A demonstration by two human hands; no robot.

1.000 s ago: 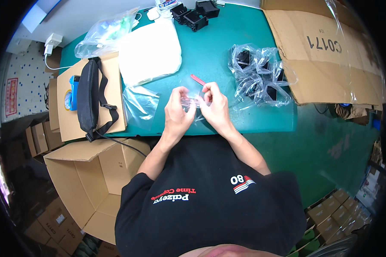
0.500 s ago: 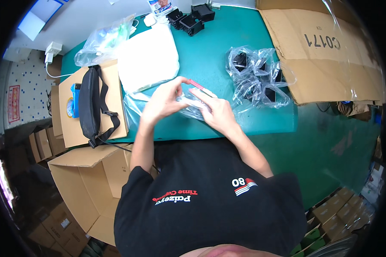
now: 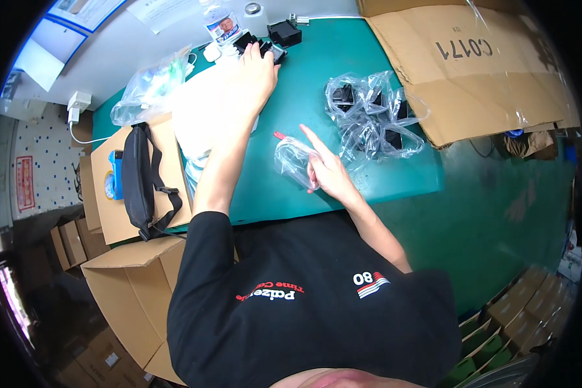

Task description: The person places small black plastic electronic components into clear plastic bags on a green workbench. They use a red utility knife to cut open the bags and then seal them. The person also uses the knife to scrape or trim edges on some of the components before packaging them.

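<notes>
Black plastic parts (image 3: 243, 41), boxy and hard-edged, sit near the far edge of the desk (image 3: 258, 187), whose surface is smooth and green. Brown corrugated cardboard (image 3: 465, 71), creased and bent, leans over its right edge. Left of the middle lies a soft white package (image 3: 200, 116), its surface washed out by glare. Toward the right edge, crinkled glossy film wraps a bundle (image 3: 375, 123) of black pieces. Between that and the package, a limp clear bag (image 3: 292, 161) lies near the near edge, a slim red object (image 3: 279, 135) poking out beside it.

Of the hands, the left (image 3: 258, 74) reaches far forward, arm outstretched, fingers over the black parts; whether they grip cannot be told. The right hand (image 3: 330, 174) grasps the clear bag with curled fingers, its index finger pointing straight.
</notes>
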